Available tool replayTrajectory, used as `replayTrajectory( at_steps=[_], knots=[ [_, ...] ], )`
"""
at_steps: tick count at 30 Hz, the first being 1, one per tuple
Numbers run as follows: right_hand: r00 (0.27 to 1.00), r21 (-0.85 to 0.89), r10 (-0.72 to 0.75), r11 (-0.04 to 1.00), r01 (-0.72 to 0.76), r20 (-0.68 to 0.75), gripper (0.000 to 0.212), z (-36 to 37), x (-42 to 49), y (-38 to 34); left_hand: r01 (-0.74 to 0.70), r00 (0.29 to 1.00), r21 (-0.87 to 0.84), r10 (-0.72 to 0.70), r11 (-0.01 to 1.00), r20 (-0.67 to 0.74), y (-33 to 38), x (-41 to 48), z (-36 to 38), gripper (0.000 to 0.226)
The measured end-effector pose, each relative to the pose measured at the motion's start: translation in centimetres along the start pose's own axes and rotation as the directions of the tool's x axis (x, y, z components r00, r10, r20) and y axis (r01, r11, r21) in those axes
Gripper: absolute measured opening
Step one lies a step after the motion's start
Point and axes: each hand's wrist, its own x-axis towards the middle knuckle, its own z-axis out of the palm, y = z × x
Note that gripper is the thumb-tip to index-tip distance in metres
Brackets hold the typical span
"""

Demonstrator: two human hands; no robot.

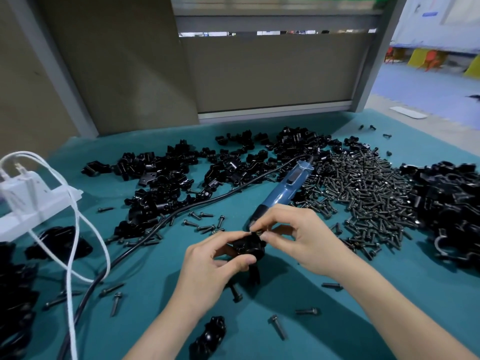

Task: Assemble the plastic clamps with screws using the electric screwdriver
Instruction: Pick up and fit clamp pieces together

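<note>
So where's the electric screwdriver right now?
Centre-right in the head view: the blue screwdriver lies on the teal mat beyond the right hand, between clamp pile and screw pile.

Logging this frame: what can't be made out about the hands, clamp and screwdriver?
Head view only:
- Screw, pinched by the right hand: fingertips cover most of it; seating unclear.
- Clamp: the left hand wraps it, hiding its underside.
- Screwdriver tip: behind the right hand.
- Black parts at left: cut off by the frame edge, dark.

Single head-worn wide-angle view, facing forward and down, close above the teal table point(155, 268)
</note>
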Motion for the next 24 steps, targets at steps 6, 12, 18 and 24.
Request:
replayTrajectory(
  at_steps=[6,12,18,24],
  knots=[
    [0.999,0.003,0.050,0.999,-0.050,0.012,0.012,-0.38,-0.04,0.42,0.016,1.000,0.004,-0.016,1.000,0.015,-0.15,0.00,-0.09,0.032],
    [0.984,0.238,0.154,0.956,-0.171,0.086,0.006,-0.73,-0.01,0.50,-0.031,0.999,0.085,0.028,0.996,0.031,0.04,-0.26,-0.12,0.033],
    [0.858,0.569,0.327,0.646,-0.509,0.396,0.017,-0.51,-0.21,0.53,-0.086,0.995,0.175,0.077,0.981,0.056,0.40,-0.59,-0.10,0.033],
    [0.840,0.643,0.311,0.542,-0.541,0.444,0.020,-0.62,-0.16,0.28,-0.098,0.993,0.206,0.083,0.974,0.079,0.49,-0.70,-0.13,0.033]
  ],
)
